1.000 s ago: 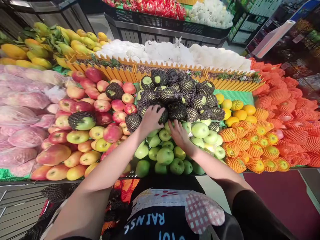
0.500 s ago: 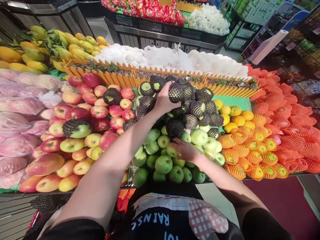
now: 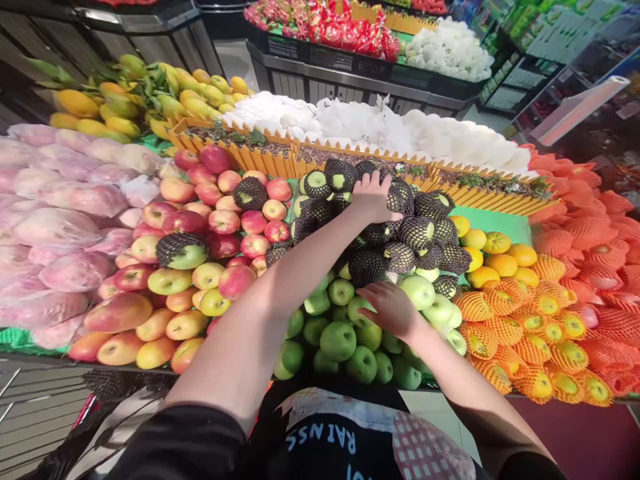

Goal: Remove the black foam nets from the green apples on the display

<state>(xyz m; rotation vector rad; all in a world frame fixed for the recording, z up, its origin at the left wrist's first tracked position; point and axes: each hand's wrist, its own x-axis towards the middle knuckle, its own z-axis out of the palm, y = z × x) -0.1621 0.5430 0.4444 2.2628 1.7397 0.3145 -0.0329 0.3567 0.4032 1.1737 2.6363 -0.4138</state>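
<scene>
Head view: the left hand (image 3: 371, 199) has its fingers spread over a heap of black-netted fruit (image 3: 417, 233) on the counter, whether grasping one I cannot tell, while the right hand (image 3: 391, 308), fingers loosely bent and released, is over green apples (image 3: 338, 341) at the heap's near edge. The left forearm (image 3: 295, 267) hides part of the heap, between red apples (image 3: 224, 222) and oranges (image 3: 501, 265). Beyond, picket-sided planters (image 3: 260, 159) hold small plants, and a black bin (image 3: 320, 57) carries red-wrapped goods (image 3: 350, 32).

- A shop's fruit section
- Loose apples (image 3: 224, 222) lie heaped beside black-netted fruit (image 3: 417, 232)
- Bagged pink fruit (image 3: 60, 227) is piled alongside
- Another produce stand (image 3: 370, 69) stands behind
</scene>
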